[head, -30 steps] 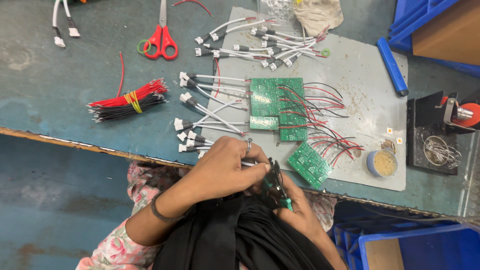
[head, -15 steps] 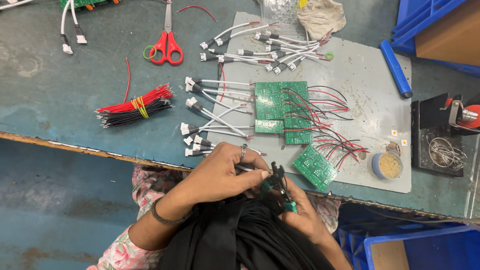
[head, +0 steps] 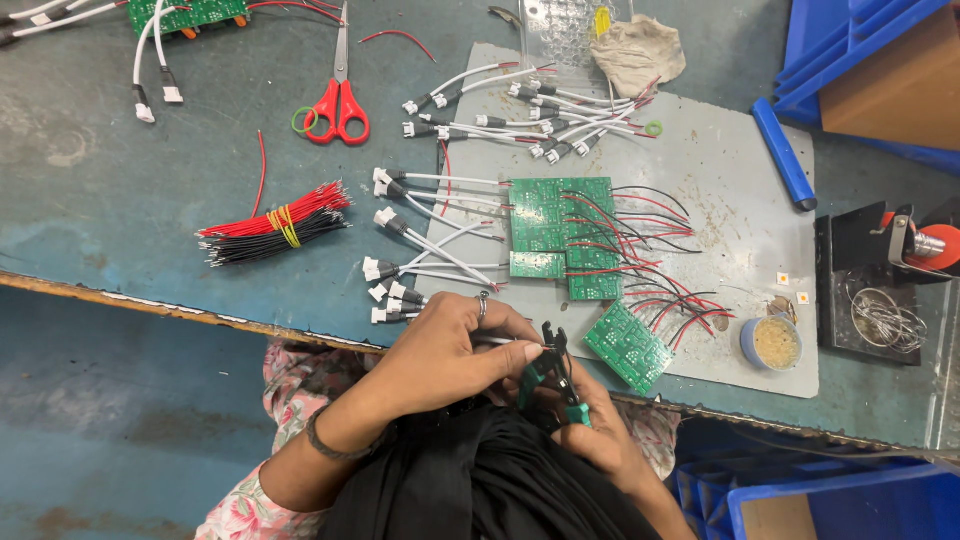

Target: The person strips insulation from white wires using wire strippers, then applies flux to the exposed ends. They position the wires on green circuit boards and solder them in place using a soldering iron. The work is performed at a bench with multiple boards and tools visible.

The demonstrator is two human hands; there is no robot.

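My left hand [head: 445, 350], with a ring and a wrist bangle, pinches a thin white wire [head: 505, 342] at the table's near edge. My right hand [head: 600, 435] grips green-handled wire cutters [head: 553, 375], whose jaws sit at the end of that wire. Just beyond my hands lie several green circuit boards [head: 560, 235] with red and black leads, and one more board [head: 627, 345] lies tilted to the right. White connector cables [head: 410, 270] are lined up left of the boards.
A bundle of red and black wires [head: 275, 225] lies at left, red scissors [head: 338, 100] behind it. More connector cables [head: 540, 120], a cloth [head: 640, 50], a blue bar [head: 783, 150], a small flux tin [head: 772, 343], a black solder stand [head: 880, 290] and blue bins [head: 830, 500] surround the grey mat [head: 730, 200].
My hands have shifted slightly while working the cutters on the wire. The view has tilted a little, so the table items sit lower in the frame.
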